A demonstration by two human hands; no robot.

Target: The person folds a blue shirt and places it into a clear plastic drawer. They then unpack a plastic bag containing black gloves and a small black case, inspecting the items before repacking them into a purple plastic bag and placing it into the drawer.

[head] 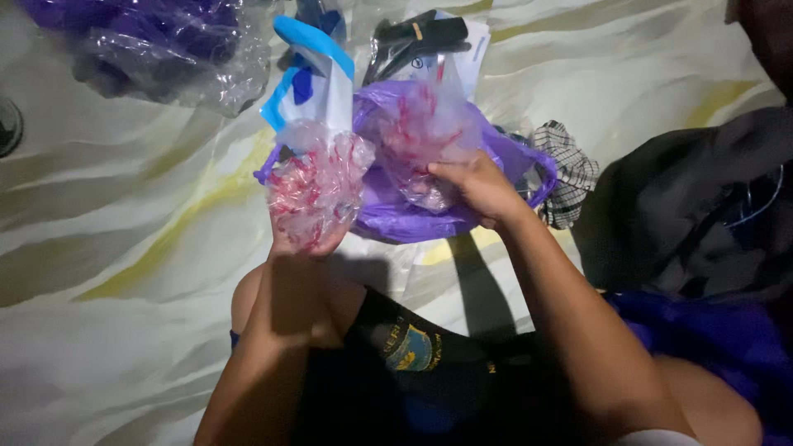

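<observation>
My left hand (307,241) holds up a crumpled clear plastic bag with red print (318,186); the bag covers most of the fingers. My right hand (477,188) grips a second clear red-printed plastic bag (420,132), raised a little higher and to the right. Both bags hang over a purple plastic bag (388,216) that lies on the marbled floor right behind my hands. A white and blue flat package (311,83) stands behind the left bag.
A checked cloth (568,172) lies right of the purple bag. A dark garment pile (702,206) fills the right side. Clear wrap over purple cloth (165,45) lies top left. A packet with black items (421,41) lies at top centre.
</observation>
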